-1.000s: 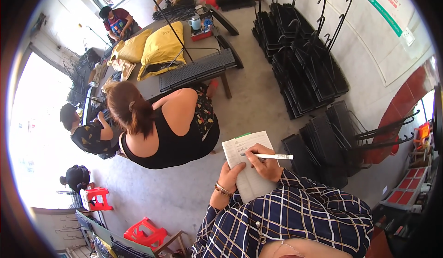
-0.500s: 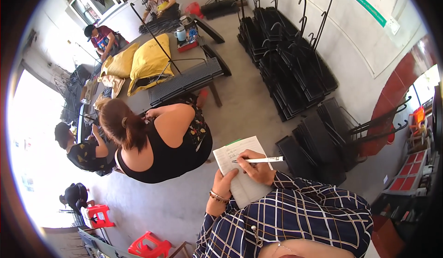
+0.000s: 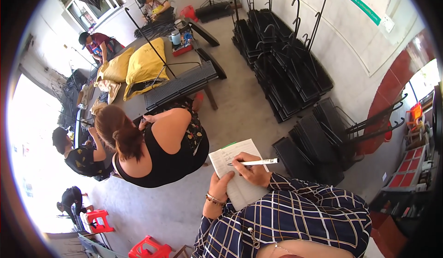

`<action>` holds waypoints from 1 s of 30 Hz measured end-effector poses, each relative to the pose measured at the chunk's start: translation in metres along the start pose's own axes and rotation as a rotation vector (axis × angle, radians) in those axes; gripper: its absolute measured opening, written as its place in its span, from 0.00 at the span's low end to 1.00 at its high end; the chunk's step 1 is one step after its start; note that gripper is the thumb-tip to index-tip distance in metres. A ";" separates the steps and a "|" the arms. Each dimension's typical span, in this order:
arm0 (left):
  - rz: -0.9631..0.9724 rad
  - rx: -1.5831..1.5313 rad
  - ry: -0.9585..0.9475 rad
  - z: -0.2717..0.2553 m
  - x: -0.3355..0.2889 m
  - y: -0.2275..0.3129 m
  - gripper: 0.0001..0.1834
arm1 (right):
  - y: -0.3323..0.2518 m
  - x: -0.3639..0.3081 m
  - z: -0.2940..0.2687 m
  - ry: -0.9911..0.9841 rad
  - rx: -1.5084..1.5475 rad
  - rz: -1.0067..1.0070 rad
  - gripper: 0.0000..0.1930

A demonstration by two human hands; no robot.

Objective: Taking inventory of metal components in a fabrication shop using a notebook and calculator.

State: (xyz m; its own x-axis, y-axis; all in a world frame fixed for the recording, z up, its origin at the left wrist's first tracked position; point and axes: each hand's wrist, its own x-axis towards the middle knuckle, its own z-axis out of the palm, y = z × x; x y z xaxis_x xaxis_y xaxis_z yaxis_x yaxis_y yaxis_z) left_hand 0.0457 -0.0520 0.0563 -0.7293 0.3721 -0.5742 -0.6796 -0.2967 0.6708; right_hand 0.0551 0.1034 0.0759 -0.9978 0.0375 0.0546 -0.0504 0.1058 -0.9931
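An open notebook (image 3: 242, 191) with pale pages rests in front of my body, tilted, with handwriting near the top of its page. My left hand (image 3: 220, 187) grips its left edge, the thumb lying over the page. A bracelet circles that wrist. Closed around a white pen (image 3: 263, 162) with dark marks, my right hand (image 3: 251, 169) rests on the page. The pen's tip points left and meets the paper by the writing. The lower part of my right hand lies against the page's right side.
Just ahead on the left, a person in a black top (image 3: 157, 165) faces a table with yellow sacks (image 3: 145, 64) and a black mesh rack (image 3: 182, 85). Stacked black racks with hooked rods (image 3: 295, 69) stand along the right wall. Red stools (image 3: 150, 248) are at lower left.
The view has shifted slightly, so the notebook and both hands sit a little left and lower. The pen remains on the page. The person in black leans a bit differently.
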 end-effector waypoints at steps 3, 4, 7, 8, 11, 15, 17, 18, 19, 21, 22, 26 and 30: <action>0.007 0.002 -0.001 -0.001 0.001 -0.003 0.22 | 0.000 0.000 0.000 -0.005 0.008 0.016 0.07; 0.007 0.001 0.001 -0.002 0.001 -0.003 0.22 | -0.001 -0.001 -0.001 -0.006 0.014 0.032 0.07; 0.005 0.008 0.017 -0.002 0.001 -0.004 0.22 | 0.002 0.000 -0.001 -0.027 -0.005 0.031 0.07; 0.003 -0.004 0.021 -0.001 -0.002 -0.003 0.21 | 0.003 0.000 0.000 -0.033 -0.002 0.033 0.07; 0.000 -0.011 0.018 0.000 0.000 -0.002 0.21 | 0.005 -0.001 0.001 -0.029 0.028 0.022 0.07; 0.005 -0.006 0.014 0.001 0.001 -0.005 0.20 | 0.009 -0.002 0.001 0.011 0.033 0.019 0.07; 0.019 -0.003 0.024 0.001 0.001 -0.006 0.19 | 0.012 -0.002 0.002 0.022 0.008 -0.047 0.07; 0.025 -0.012 0.024 0.001 0.001 -0.006 0.19 | 0.011 -0.002 0.002 0.024 0.007 -0.049 0.07; 0.031 -0.021 0.024 0.002 0.001 -0.006 0.19 | 0.011 -0.002 0.002 0.028 0.018 -0.032 0.07; 0.025 -0.016 0.020 0.000 0.000 -0.006 0.19 | 0.010 -0.002 0.003 0.029 0.033 -0.015 0.07; 0.019 -0.012 0.017 -0.001 0.000 -0.006 0.20 | 0.010 -0.003 0.004 0.028 0.029 -0.023 0.07; 0.016 -0.014 0.027 0.001 -0.001 -0.006 0.20 | 0.005 -0.001 0.003 0.033 0.018 -0.036 0.08; 0.027 -0.002 0.016 0.002 0.000 -0.005 0.20 | 0.004 -0.001 -0.002 -0.014 0.014 0.042 0.06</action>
State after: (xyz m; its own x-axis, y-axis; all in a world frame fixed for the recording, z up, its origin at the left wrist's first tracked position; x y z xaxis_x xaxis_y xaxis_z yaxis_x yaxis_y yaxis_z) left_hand 0.0492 -0.0487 0.0532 -0.7486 0.3496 -0.5634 -0.6597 -0.3080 0.6855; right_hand 0.0556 0.1063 0.0717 -0.9995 0.0279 0.0115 -0.0089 0.0904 -0.9959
